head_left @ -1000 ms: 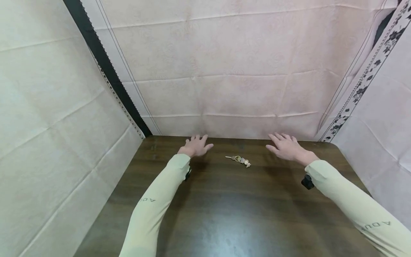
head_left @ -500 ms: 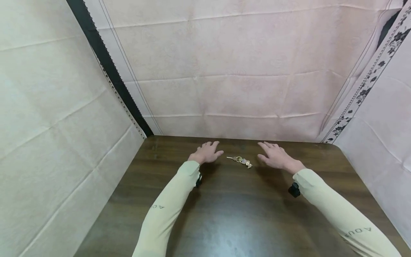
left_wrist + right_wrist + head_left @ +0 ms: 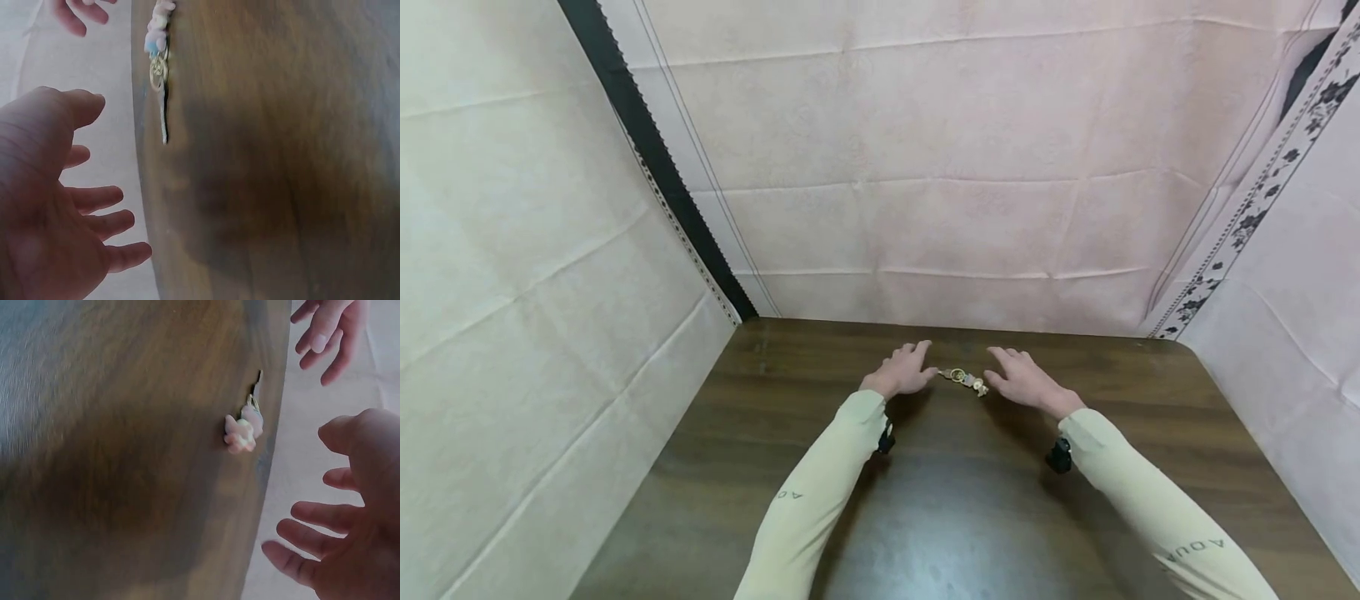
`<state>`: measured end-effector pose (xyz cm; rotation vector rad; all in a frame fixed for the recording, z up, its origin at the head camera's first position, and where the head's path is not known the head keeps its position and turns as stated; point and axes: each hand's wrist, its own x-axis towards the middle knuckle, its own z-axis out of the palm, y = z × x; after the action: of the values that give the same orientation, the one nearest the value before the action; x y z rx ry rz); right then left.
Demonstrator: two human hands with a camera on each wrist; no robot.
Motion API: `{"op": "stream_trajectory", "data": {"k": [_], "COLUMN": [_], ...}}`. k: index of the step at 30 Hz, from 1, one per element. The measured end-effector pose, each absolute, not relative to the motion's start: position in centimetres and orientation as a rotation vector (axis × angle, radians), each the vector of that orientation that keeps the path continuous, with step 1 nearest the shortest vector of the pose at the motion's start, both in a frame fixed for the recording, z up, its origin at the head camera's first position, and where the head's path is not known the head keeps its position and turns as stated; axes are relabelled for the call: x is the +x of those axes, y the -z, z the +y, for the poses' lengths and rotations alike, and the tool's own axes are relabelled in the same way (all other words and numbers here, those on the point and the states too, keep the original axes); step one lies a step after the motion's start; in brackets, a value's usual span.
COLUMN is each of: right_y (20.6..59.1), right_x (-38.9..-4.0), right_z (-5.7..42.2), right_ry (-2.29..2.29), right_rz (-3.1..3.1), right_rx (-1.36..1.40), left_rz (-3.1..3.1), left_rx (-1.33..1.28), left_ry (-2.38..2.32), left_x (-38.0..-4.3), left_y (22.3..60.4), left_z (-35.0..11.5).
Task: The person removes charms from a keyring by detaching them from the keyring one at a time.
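Note:
A key on a gold ring with a small pastel figure charm (image 3: 967,380) lies on the brown wooden table. In the left wrist view the key (image 3: 164,119) points toward the viewer's side, with the charm (image 3: 156,34) beyond it. My left hand (image 3: 901,372) hovers just left of the key, fingers spread and holding nothing. On the charm's side, my right hand (image 3: 1024,382) is held over the table, its fingers loosely extended. The right wrist view shows a gap between the right hand (image 3: 362,512) and the charm (image 3: 242,432).
The wooden table (image 3: 955,517) has its far edge just beyond the hands. Pale cloth hangs behind it (image 3: 955,225) and on both sides. A black device (image 3: 1059,456) is strapped at the right wrist, another (image 3: 886,437) at the left.
Both hands have moved inward and slightly nearer the body, closing in on the key from either side. The key and charm have stayed in place on the table.

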<state>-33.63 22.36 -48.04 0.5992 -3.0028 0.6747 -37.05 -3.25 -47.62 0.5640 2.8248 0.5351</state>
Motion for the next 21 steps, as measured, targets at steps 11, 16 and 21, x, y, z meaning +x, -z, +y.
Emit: {"op": "stream_trajectory", "data": {"k": [11,16,21], "right_y": [49.7,50.1,50.8], "right_x": [-34.3,-34.2,-34.3], "right_z": [21.0,20.7,19.7], "right_ry": [-0.741,-0.705,-0.681], "right_rz": [-3.025,-3.092,-3.141], "right_rx": [0.533,0.493,0.424], "left_rz": [2.826,2.821,2.827], "left_rx": [0.616,0.625,0.645], "left_ry": [-0.517,-0.490,-0.394], "left_x": [-36.6,-36.5,-36.9], "left_y": [48.5,49.0,49.4], "left_z": [-0.8,0.4,1.0]}}
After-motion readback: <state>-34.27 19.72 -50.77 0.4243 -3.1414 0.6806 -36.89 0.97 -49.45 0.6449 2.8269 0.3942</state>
